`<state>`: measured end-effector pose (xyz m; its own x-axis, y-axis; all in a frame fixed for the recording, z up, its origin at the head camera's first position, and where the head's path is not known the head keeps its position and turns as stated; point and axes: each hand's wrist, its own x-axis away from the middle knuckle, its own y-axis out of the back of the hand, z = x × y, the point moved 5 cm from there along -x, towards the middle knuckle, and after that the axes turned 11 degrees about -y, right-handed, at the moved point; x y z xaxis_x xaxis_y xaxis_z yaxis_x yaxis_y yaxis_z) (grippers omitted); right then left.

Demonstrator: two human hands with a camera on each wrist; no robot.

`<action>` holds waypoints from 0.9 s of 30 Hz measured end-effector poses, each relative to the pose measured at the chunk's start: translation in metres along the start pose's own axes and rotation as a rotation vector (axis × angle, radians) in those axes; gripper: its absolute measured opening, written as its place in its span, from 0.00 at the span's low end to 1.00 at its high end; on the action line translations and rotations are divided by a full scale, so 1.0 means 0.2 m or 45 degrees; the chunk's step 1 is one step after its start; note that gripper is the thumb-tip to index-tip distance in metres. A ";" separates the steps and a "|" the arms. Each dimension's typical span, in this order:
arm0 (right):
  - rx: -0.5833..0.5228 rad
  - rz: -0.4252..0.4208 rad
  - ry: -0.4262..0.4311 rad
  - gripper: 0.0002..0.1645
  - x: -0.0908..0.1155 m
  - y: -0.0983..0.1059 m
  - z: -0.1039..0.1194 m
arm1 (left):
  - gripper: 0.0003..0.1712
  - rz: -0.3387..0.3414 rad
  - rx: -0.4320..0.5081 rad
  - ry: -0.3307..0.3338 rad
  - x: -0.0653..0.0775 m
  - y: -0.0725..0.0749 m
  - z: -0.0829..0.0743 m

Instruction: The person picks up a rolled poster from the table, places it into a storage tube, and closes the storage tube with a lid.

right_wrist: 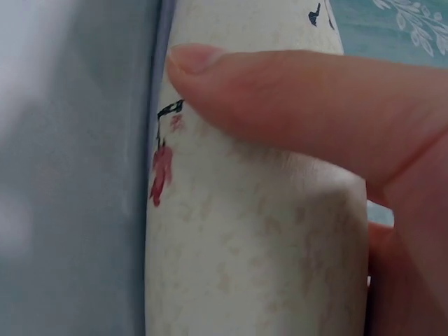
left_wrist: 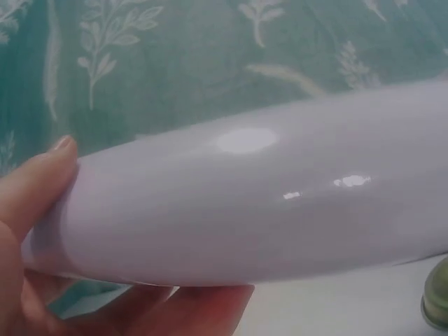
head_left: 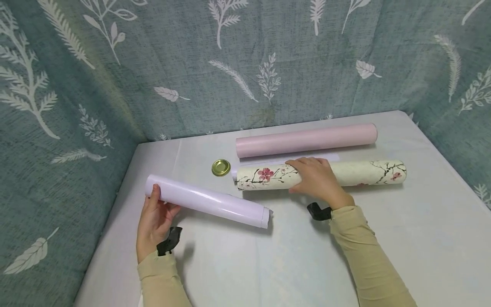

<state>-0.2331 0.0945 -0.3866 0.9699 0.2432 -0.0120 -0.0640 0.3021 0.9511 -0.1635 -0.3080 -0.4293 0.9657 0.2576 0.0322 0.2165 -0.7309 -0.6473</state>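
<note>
My left hand (head_left: 155, 221) grips the left end of a glossy lilac wallpaper roll (head_left: 209, 200), thumb over the near side and fingers beneath. The roll slants down to the right, its right end showing a loose paper edge; in the left wrist view the lilac roll (left_wrist: 245, 203) fills the middle. My right hand (head_left: 316, 177) grips the middle of a cream wallpaper roll (head_left: 368, 172) with blossom branches. Up close in the right wrist view, the thumb lies across the cream roll (right_wrist: 252, 245), the other fingers mostly hidden on its far side.
A pink roll (head_left: 307, 140) lies behind the cream one. Between them shows a strip of something lilac (head_left: 333, 157), mostly hidden. A gold jar lid (head_left: 220, 167) lies left of the rolls on the white-covered table (head_left: 299, 264). Leaf-patterned green cloth (head_left: 245, 64) hangs around the table.
</note>
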 end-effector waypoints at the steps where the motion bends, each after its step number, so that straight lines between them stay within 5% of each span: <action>1: -0.006 -0.004 -0.002 0.48 0.00 0.01 0.00 | 0.25 -0.006 0.002 0.002 0.00 0.01 0.00; 11: -0.016 -0.012 0.043 0.49 -0.01 0.04 -0.01 | 0.34 -0.222 0.114 -0.007 -0.01 0.07 -0.02; 15: -0.011 -0.009 0.046 0.49 -0.01 0.03 -0.03 | 0.37 -0.254 0.131 -0.022 -0.01 0.10 -0.02; 22: -0.027 -0.035 0.035 0.49 0.00 0.04 -0.06 | 0.35 -0.180 0.193 0.013 -0.01 0.12 0.00; 27: -0.034 -0.040 0.025 0.49 0.00 0.05 -0.07 | 0.39 -0.309 0.212 -0.029 0.00 0.16 -0.02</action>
<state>-0.2367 0.1108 -0.3818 0.9667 0.2514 -0.0483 -0.0399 0.3344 0.9416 -0.1559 -0.3337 -0.4479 0.8846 0.4277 0.1859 0.4127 -0.5325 -0.7390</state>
